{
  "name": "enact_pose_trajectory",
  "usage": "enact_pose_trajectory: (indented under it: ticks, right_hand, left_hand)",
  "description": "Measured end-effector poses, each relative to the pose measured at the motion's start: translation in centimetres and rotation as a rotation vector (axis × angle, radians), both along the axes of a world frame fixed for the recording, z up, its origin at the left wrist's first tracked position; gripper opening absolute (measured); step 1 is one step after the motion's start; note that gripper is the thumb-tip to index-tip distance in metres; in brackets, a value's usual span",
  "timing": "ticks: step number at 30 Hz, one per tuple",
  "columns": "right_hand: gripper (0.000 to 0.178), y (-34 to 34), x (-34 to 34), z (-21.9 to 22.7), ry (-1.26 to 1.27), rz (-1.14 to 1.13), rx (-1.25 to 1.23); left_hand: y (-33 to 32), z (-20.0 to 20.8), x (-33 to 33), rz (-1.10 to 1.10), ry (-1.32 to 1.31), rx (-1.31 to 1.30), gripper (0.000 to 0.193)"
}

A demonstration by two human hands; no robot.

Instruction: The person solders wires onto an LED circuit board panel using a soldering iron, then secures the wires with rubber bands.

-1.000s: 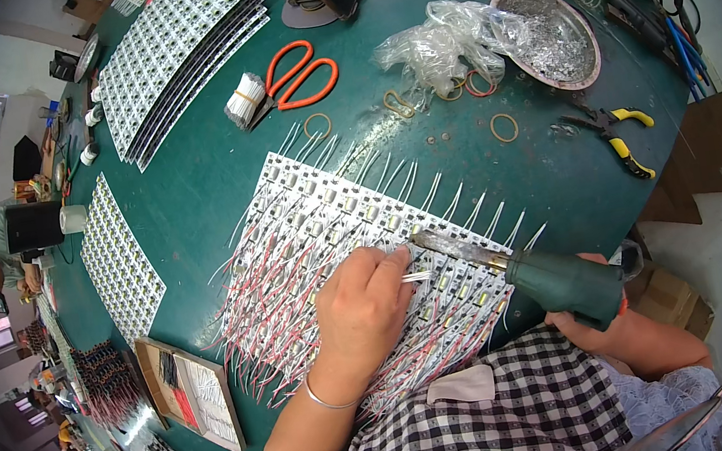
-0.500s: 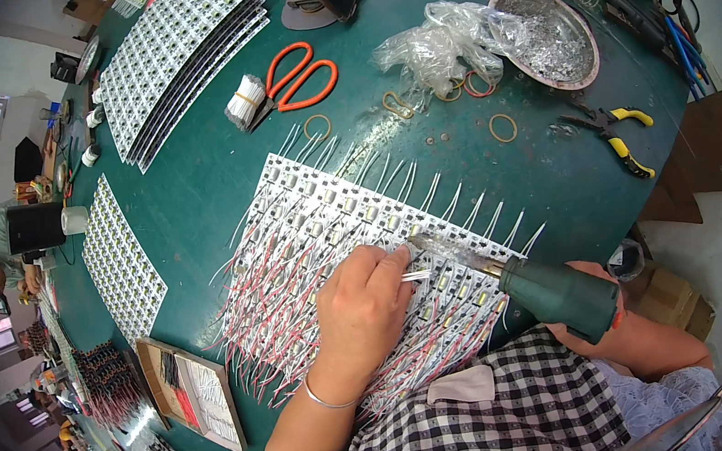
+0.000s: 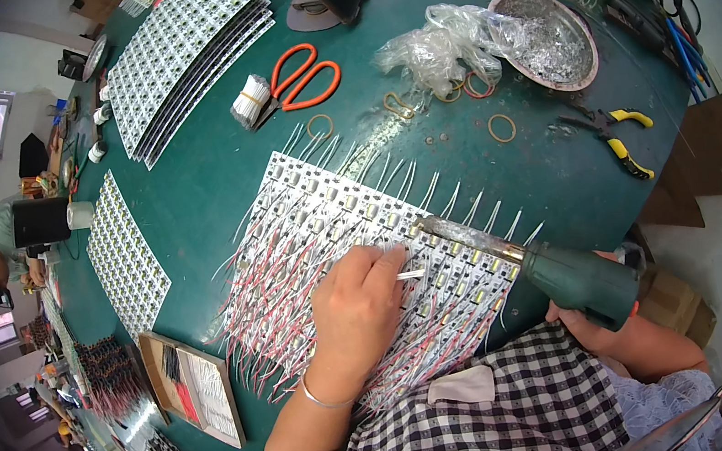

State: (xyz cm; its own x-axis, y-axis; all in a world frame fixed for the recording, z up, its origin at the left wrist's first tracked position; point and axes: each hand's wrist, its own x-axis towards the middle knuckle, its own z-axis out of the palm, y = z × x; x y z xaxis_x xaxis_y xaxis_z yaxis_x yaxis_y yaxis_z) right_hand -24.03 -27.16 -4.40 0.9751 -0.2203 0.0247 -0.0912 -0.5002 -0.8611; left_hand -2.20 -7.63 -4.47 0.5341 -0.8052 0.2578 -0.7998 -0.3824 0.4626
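Note:
A white circuit board panel (image 3: 320, 196) lies on the green table, covered in small components with rows of red and white wires. My left hand (image 3: 356, 305) rests over its middle, fingers pinched on a few short white wires (image 3: 412, 274). From the right, my right hand (image 3: 585, 325) grips a dark green soldering gun (image 3: 580, 285), whose bulky body hides most of the fingers. The gun's long metal barrel reaches over the panel's right part, its tip close to the board just right of my left fingers. Whether the tip touches the board I cannot tell.
Orange-handled scissors (image 3: 303, 77) lie beside a bundle of white wires (image 3: 251, 101). Farther right are a plastic bag (image 3: 438, 53), a round dish of solder scraps (image 3: 545, 38) and yellow-black pliers (image 3: 615, 139). Panels are stacked (image 3: 180, 57) far left; a wire box (image 3: 190, 388) stands nearer.
The soldering gun and my right hand have shifted to the right, the tip drawing slightly away from my left fingers. My left hand has moved slightly left, still pinching the white wires.

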Motion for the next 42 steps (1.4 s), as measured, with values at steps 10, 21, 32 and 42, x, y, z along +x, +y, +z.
enact_pose_trajectory:
  ticks: [10,21,32,42]
  right_hand:
    - [0.028,-1.7,-1.2,0.4,0.008,-0.073,0.124]
    - [0.031,0.0,-2.0,-0.3,0.085,-0.008,0.091]
    - [0.038,0.2,-1.2,-0.5,-0.01,0.003,0.156]
    - [0.035,0.2,-0.2,0.9,-0.002,0.041,-0.033]
  left_hand:
    - [2.4,4.3,-1.3,0.058,-0.138,-0.105,0.036]
    - [-0.5,-0.4,-1.3,-0.054,-0.019,-0.048,0.032]
    - [-0.6,-0.9,-1.1,-0.031,-0.008,-0.025,0.031]
    - [-0.7,-1.0,-0.8,-0.024,0.015,-0.018,0.03]
